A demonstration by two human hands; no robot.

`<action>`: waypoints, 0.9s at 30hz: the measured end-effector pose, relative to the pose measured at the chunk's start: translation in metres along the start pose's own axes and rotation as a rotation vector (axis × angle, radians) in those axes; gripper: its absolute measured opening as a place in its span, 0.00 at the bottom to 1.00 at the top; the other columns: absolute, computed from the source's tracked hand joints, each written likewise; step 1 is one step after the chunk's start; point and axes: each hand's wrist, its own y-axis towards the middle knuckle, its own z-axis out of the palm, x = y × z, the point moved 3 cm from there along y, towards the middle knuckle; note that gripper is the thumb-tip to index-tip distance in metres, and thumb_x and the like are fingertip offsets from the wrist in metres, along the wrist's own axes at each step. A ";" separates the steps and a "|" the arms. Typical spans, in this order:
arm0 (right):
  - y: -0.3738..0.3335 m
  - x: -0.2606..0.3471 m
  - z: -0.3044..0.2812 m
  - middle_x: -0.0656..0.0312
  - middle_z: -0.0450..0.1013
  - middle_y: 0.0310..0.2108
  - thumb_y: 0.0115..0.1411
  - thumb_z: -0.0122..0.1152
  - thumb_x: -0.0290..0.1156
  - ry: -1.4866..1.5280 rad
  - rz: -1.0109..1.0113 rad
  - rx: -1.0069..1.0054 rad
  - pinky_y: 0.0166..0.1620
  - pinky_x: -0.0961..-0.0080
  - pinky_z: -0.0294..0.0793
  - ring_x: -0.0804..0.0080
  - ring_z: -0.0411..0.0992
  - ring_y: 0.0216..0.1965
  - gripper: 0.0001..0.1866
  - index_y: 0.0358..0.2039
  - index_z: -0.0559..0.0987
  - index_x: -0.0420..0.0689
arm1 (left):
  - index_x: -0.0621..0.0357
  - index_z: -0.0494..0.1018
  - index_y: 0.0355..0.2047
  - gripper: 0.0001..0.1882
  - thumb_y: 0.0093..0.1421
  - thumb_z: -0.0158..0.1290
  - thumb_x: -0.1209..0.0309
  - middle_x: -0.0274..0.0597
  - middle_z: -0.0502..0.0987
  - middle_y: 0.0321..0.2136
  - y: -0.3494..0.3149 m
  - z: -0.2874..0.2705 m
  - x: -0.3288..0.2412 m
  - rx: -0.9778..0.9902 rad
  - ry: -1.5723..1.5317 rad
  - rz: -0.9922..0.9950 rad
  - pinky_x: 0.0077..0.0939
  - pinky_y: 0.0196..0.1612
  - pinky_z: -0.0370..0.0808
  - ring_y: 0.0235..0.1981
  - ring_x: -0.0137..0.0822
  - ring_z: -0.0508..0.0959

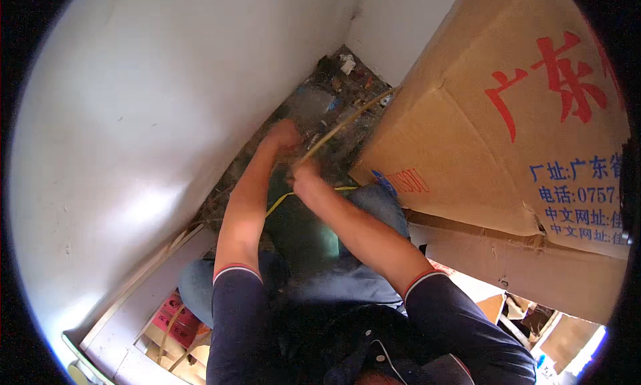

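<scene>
Smeared by motion, my left hand (286,135) is over the dark, littered floor strip beside the white wall. Its fingers are too blurred to read. Just nearer and to the right, my right hand (306,176) is closed at the lower end of a long, thin yellowish strip (347,122). This strip slants up to the right, to the edge of the cardboard box. Whether it is a stick or a stiff strap, I cannot tell. A thin yellow cord (280,200) curves below my hands, partly hidden by my right forearm.
At the left rises a white wall (133,118). A large brown cardboard box (461,138) with printing fills the right side. Scraps and dirt cover the floor (334,91) in the corner. Red packages (177,321) lie low at the left, behind a pale ledge (127,345).
</scene>
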 end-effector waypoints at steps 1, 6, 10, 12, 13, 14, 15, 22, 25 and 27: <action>0.013 0.001 -0.009 0.53 0.73 0.40 0.68 0.50 0.37 0.005 -0.015 -0.010 0.32 0.50 0.76 0.52 0.73 0.35 0.12 0.47 0.73 0.45 | 0.62 0.82 0.30 0.11 0.47 0.62 0.68 0.58 0.82 0.32 0.007 -0.003 -0.009 -0.008 0.001 0.016 0.48 0.41 0.79 0.36 0.59 0.82; -0.030 -0.008 0.021 0.56 0.72 0.32 0.69 0.48 0.38 0.162 0.141 0.063 0.28 0.55 0.75 0.60 0.71 0.27 0.14 0.49 0.71 0.44 | 0.64 0.83 0.30 0.13 0.52 0.63 0.65 0.59 0.82 0.31 -0.016 0.011 0.057 0.040 -0.132 -0.100 0.47 0.40 0.79 0.36 0.55 0.83; 0.013 -0.109 0.011 0.59 0.73 0.32 0.69 0.46 0.38 -0.064 0.279 0.176 0.28 0.57 0.75 0.62 0.72 0.28 0.16 0.51 0.71 0.42 | 0.65 0.82 0.34 0.16 0.52 0.64 0.63 0.58 0.82 0.33 -0.009 0.016 0.039 -0.091 0.190 0.192 0.47 0.40 0.79 0.37 0.54 0.83; 0.109 -0.111 -0.019 0.60 0.74 0.33 0.70 0.46 0.38 0.157 0.315 0.583 0.30 0.52 0.76 0.61 0.73 0.28 0.16 0.53 0.71 0.44 | 0.63 0.82 0.38 0.17 0.53 0.64 0.63 0.57 0.82 0.37 0.034 -0.017 -0.015 0.080 -0.122 -0.003 0.46 0.42 0.79 0.39 0.54 0.82; 0.099 -0.130 0.002 0.60 0.74 0.33 0.70 0.46 0.38 0.139 0.356 0.622 0.30 0.52 0.76 0.61 0.73 0.28 0.16 0.53 0.71 0.44 | 0.63 0.82 0.38 0.17 0.53 0.64 0.63 0.57 0.82 0.37 0.018 -0.008 0.013 0.080 -0.126 -0.062 0.46 0.42 0.79 0.39 0.54 0.82; 0.096 -0.133 0.026 0.60 0.74 0.35 0.70 0.46 0.38 0.173 0.352 0.672 0.32 0.53 0.75 0.62 0.73 0.31 0.16 0.53 0.71 0.44 | 0.62 0.82 0.39 0.18 0.53 0.64 0.62 0.56 0.82 0.38 0.007 0.001 0.023 0.024 -0.184 -0.092 0.46 0.42 0.78 0.40 0.54 0.82; 0.098 -0.113 0.046 0.60 0.73 0.36 0.70 0.47 0.38 0.199 0.321 0.707 0.34 0.54 0.75 0.62 0.72 0.33 0.16 0.53 0.72 0.44 | 0.62 0.82 0.39 0.18 0.53 0.64 0.62 0.56 0.82 0.39 0.004 -0.002 0.014 -0.048 -0.248 -0.094 0.46 0.42 0.78 0.40 0.53 0.82; 0.025 -0.097 0.037 0.59 0.71 0.47 0.71 0.50 0.36 0.437 0.188 0.959 0.49 0.63 0.71 0.65 0.70 0.47 0.15 0.54 0.72 0.45 | 0.60 0.81 0.44 0.21 0.51 0.66 0.63 0.56 0.82 0.40 -0.024 -0.010 0.004 0.065 -0.408 -0.250 0.47 0.44 0.79 0.42 0.50 0.83; -0.020 -0.080 0.077 0.59 0.71 0.50 0.72 0.51 0.36 0.576 0.134 1.054 0.53 0.65 0.70 0.66 0.70 0.51 0.14 0.54 0.72 0.45 | 0.58 0.81 0.47 0.22 0.50 0.67 0.67 0.53 0.82 0.42 -0.022 -0.016 0.038 -0.215 0.085 -0.271 0.45 0.46 0.79 0.43 0.49 0.83; 0.006 -0.072 0.052 0.59 0.71 0.48 0.73 0.47 0.38 0.021 -0.394 0.948 0.52 0.65 0.70 0.64 0.70 0.50 0.14 0.52 0.71 0.44 | 0.60 0.81 0.46 0.22 0.50 0.68 0.68 0.53 0.82 0.44 -0.006 -0.012 0.004 0.051 0.110 -0.097 0.44 0.48 0.79 0.45 0.49 0.82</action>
